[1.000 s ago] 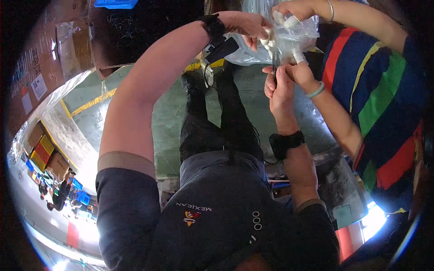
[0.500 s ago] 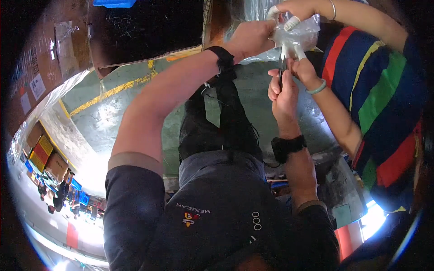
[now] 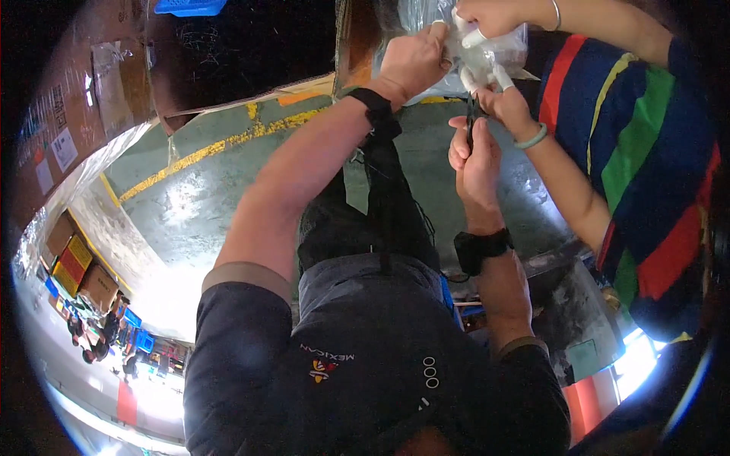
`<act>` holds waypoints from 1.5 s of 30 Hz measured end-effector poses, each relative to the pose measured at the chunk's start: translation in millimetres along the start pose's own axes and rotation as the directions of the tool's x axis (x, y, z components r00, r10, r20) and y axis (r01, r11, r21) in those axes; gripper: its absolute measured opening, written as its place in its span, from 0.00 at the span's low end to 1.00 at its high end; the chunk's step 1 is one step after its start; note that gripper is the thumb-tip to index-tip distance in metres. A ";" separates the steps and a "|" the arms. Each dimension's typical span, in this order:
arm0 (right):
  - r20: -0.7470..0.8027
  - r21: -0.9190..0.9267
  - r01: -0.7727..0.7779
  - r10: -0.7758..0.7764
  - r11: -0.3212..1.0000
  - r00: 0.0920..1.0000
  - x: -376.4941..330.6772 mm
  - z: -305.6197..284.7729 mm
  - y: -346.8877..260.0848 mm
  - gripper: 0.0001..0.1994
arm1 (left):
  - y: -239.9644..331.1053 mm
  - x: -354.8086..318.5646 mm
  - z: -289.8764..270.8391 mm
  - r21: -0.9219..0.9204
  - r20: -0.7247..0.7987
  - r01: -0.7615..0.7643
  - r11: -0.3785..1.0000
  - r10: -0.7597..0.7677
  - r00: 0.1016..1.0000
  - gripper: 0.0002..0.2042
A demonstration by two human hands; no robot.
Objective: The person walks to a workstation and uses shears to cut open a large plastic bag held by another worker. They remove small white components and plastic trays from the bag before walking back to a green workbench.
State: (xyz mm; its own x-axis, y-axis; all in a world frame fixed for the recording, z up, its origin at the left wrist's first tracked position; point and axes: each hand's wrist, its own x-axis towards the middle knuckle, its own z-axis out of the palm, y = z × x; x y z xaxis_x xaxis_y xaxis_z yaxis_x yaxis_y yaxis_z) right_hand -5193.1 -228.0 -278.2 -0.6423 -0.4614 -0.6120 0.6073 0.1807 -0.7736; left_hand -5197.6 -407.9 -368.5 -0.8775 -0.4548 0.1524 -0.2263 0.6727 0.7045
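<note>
My left hand (image 3: 413, 64) is closed at the near-left side of a clear plastic bag (image 3: 506, 49). Whatever its fingers pinch is hidden by the hand. Lower and to the right, my right hand (image 3: 477, 156) grips a slim, dark, pointed tool (image 3: 470, 133), its tip directed away from me. A co-worker's upper hand (image 3: 490, 19), in white finger covers, holds the bag from the far side. The co-worker's lower hand (image 3: 508, 106), also with white finger covers, is beside the tool's tip, under the bag.
More clear plastic sheeting (image 3: 414, 15) lies behind my left hand. A large open cardboard box (image 3: 247, 95) with a dark inside stands at the far left. The co-worker in a striped shirt (image 3: 646, 152) is close on my right. A yellow line (image 3: 182, 163) crosses the grey floor.
My left hand has moved left, away from the co-worker's fingers. The bag and the co-worker's hands have shifted slightly left. My right hand still holds the tool in nearly the same place.
</note>
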 end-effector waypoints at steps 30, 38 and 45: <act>-0.080 -0.075 0.072 -0.078 0.995 0.994 51.6 33.7 34.7 0.18 | -23.7 -10.3 -34.4 -0.303 0.198 0.058 0.951 0.004 0.980 0.13; -0.128 -0.079 0.029 -0.039 0.996 0.991 51.7 34.3 38.0 0.19 | -40.2 -5.9 -34.0 -0.440 0.353 0.187 0.878 -0.022 0.935 0.17; -0.111 -0.059 0.040 -0.046 0.997 0.993 55.6 48.2 32.7 0.19 | -43.3 -0.9 -44.9 -0.446 0.465 0.307 0.841 -0.075 0.882 0.16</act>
State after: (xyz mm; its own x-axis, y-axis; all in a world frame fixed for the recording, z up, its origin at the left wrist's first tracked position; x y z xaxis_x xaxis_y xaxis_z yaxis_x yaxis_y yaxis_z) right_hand -5186.4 -289.6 -329.6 -0.7177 -0.3697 -0.5901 0.5528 0.2129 -0.8057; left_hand -5168.0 -462.9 -368.1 -0.9536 -0.1806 -0.2408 -0.2708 0.1658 0.9482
